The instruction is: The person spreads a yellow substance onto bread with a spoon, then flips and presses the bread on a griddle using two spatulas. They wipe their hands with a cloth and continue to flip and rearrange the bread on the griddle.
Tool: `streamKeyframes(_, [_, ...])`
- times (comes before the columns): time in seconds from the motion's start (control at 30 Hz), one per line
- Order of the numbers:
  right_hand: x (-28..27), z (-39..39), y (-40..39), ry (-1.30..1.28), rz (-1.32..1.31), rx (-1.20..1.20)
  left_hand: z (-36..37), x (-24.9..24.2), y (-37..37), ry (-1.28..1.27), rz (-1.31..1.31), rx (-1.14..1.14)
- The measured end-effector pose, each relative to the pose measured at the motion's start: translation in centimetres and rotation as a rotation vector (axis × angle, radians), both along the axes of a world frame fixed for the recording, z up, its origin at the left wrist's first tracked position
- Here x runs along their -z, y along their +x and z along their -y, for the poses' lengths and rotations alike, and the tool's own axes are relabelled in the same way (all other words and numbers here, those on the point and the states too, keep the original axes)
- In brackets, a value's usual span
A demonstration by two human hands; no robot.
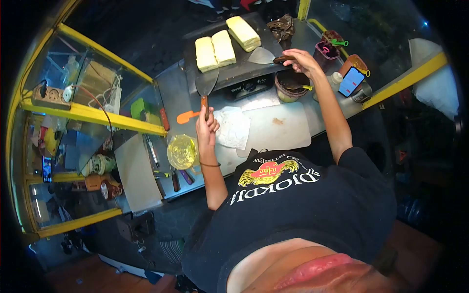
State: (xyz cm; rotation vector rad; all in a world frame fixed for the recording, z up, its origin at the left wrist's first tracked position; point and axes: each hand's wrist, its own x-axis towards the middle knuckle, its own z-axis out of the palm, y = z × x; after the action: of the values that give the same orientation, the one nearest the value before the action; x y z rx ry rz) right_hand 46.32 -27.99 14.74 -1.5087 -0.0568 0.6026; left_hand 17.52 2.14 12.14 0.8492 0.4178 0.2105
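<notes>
My left hand [207, 128] is closed round the wooden handle of a metal spatula [207, 84], whose blade lies at the griddle's front left edge. Beside that hand are an orange spatula [186, 116] and a tub of yellow fat or oil [182, 151]. My right hand [303, 62] grips the wooden handle of a second metal spatula [262, 56], its blade flat over the dark griddle [244, 68]. Two pale bread slabs side by side [215, 51] sit on the griddle's left, near the left blade. Behind the right blade rests a stacked bread block [243, 33].
A crumpled dark wrapper [281, 28] sits at the griddle's back right. Tubs of spread [291, 86] and a phone [351, 80] stand to the right. A white board [278, 124] and white plastic [232, 128] lie in front. Yellow-framed glass [97, 115] borders the left.
</notes>
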Motion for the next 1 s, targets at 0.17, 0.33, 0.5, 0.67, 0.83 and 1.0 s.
streamKeyframes(0.17, [-0.3, 1.6, 1.4, -0.019, 0.044, 0.019, 1.8, -5.4, 0.9, 0.545, -0.136, -0.063])
streamKeyframes(0.33, [1.5, -1.6, 1.2, -0.185, 0.849, 0.219, -0.2, -5.1, 9.2, 0.909, 0.019, -0.065])
streamKeyframes(0.5, [-0.5, -4.8, -3.0, -0.154, 0.878, 0.241, -1.9, -5.6, 16.3, 1.414, -0.048, -0.145])
streamKeyframes(0.67, [0.5, -4.6, 1.1, 0.000, 0.353, 0.307, -2.8, -6.4, 19.1, 1.584, -0.043, -0.068])
streamKeyframes(0.83, [0.7, -10.2, 4.3, 0.088, 0.170, 0.267, -0.8, -7.5, 19.7, 1.782, -0.127, 0.087])
streamKeyframes(1.0, [-2.5, -8.9, 1.7, -0.190, 0.789, 0.238, -2.5, -7.4, 19.3, 1.535, -0.047, 0.094])
